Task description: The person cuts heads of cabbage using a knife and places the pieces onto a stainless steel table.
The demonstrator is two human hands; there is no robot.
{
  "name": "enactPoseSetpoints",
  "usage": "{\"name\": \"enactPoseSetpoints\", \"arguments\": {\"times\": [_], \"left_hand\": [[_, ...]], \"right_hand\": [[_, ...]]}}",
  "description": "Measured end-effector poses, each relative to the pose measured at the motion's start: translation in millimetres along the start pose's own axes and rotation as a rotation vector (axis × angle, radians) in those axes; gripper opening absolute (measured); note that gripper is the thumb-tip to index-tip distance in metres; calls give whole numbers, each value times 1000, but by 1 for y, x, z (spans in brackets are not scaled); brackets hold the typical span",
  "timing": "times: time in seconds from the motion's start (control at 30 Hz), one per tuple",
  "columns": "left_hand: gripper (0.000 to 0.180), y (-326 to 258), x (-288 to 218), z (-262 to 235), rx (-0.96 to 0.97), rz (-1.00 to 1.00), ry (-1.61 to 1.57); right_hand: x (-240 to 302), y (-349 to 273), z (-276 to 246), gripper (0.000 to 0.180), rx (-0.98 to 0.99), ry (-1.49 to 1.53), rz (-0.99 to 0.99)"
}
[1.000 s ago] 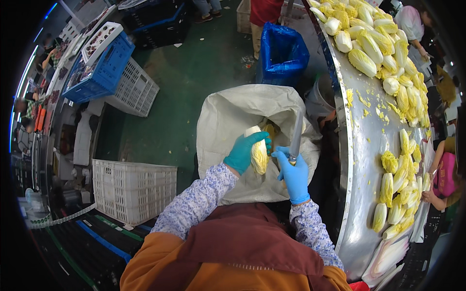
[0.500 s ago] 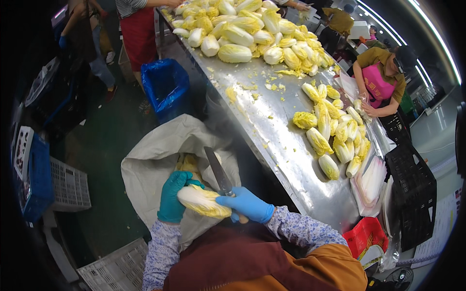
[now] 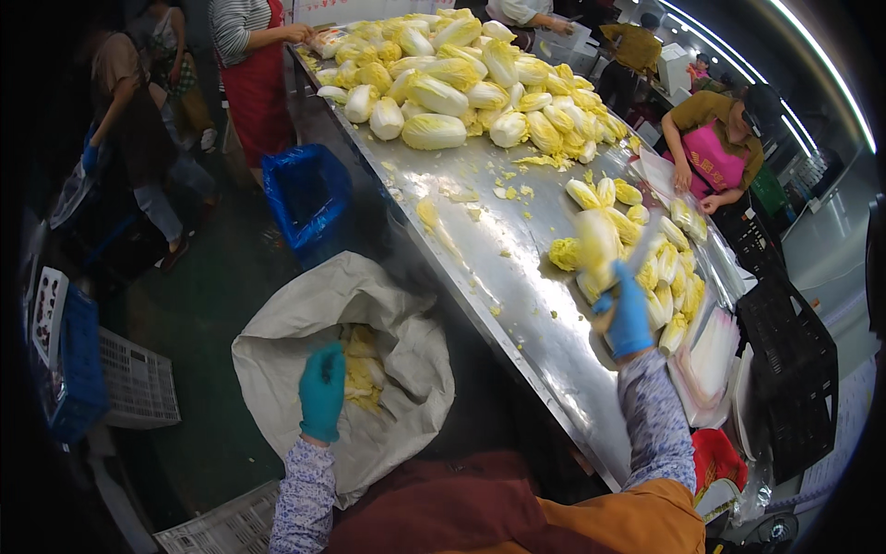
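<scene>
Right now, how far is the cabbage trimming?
Done: trimmed cabbages lie grouped on the steel table, scraps in the white sack. In hand: the right hand holds one cabbage over them; the left hand is over the sack. Left: the big untrimmed pile.

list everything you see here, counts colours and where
cabbage: one, pale yellow, blurred, in right hand's grip above table
trimmed cabbages: many, yellow, right part of table
untrimmed cabbages: many, green-white, far end of table
table: one, steel, centre to right
sack: one, off-white, open on floor, leaves inside
bin: one, blue, left of table
crates: two, white, floor at left
people: several, around table
left hand: teal glove, over sack
right hand: blue glove, holding cabbage
</scene>
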State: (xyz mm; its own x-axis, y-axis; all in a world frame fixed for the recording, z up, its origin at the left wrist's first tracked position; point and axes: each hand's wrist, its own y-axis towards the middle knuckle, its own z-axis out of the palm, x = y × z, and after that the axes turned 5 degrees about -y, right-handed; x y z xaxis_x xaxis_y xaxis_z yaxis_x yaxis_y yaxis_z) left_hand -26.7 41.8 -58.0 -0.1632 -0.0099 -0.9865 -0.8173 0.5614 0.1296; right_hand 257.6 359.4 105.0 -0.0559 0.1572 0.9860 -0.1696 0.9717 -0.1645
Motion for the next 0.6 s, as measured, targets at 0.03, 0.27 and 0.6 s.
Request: {"name": "enactPoseSetpoints", "arguments": {"times": [0.03,0.27,0.6], "left_hand": [[21,-4,12,1,77,-15,59],[25,-10,42,11,387,-210,112],[31,7,60,32,550,-325,189]], "right_hand": [[-1,38,-24,35,-163,29,-157],[31,134,36,29,-88,-189,-448],[-4,373,238,87,-389,-762,-299]]}}
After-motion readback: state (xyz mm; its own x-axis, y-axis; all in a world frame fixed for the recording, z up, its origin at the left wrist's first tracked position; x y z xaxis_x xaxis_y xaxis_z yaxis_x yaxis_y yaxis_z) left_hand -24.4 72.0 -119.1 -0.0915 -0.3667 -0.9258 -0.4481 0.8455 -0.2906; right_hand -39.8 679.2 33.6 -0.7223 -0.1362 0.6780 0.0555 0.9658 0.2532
